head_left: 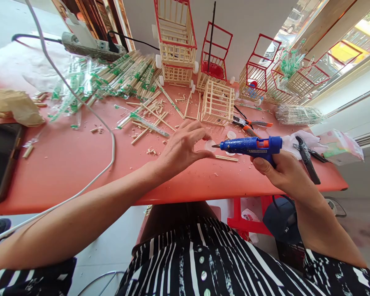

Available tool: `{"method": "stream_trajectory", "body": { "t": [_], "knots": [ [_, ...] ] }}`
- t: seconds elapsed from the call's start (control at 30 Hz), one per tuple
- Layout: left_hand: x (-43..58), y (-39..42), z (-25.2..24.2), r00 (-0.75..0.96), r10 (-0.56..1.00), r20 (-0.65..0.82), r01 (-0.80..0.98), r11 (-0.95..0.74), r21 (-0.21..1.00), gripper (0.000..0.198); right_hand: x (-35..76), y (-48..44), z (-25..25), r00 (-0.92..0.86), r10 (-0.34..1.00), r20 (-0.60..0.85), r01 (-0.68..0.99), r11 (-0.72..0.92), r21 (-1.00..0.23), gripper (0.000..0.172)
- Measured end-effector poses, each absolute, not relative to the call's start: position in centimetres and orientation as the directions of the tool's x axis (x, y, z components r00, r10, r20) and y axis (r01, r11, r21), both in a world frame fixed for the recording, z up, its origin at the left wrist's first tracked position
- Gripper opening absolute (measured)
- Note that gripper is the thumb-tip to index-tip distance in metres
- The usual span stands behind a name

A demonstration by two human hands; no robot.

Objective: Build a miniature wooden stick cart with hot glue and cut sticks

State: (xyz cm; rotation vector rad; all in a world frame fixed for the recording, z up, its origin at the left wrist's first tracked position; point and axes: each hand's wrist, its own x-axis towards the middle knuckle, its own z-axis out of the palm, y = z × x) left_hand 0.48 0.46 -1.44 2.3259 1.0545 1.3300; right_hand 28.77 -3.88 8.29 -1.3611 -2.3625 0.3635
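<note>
My left hand [185,144] pinches a small round translucent white plastic cap [209,145] between thumb and fingers. My right hand [280,166] is wrapped round the handle of a blue hot glue gun [246,144], held level and pointing left. Its metal nozzle is right at the cap; whether they touch I cannot tell. Just behind the gun lies another white cap [231,135]. A pair of thin sticks [226,158] rests on the table below the nozzle. Behind my hands stands a small slatted stick basket [217,102].
Finished stick carts with red trim [177,45] line the back of the red table [111,176]. Bundled chopsticks [132,74], loose sticks and scraps lie left. Orange-handled pliers [249,125] and a black clamp [306,160] lie right. A white cable [112,144] crosses the left; a phone [3,160] lies there.
</note>
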Motion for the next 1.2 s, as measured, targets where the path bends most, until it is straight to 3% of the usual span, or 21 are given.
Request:
{"method": "stream_trajectory", "body": {
  "t": [0.5,0.87,1.2],
  "knots": [
    [0.5,0.3,-1.4,0.318,0.697,0.643,0.486,-0.702,0.521,0.030,27.6,-3.8,8.7,-0.485,0.849,0.211,0.784,0.529,-0.324,0.044],
    [0.5,0.3,-1.5,0.319,0.693,0.647,0.482,-0.706,0.518,0.029,27.8,-4.0,8.7,-0.447,0.869,0.211,0.795,0.494,-0.351,0.041],
    [0.6,0.2,-1.2,0.322,0.707,0.629,0.472,-0.696,0.541,0.029,27.7,-4.1,8.8,-0.436,0.879,0.195,0.802,0.477,-0.360,0.048]
  ]
}}
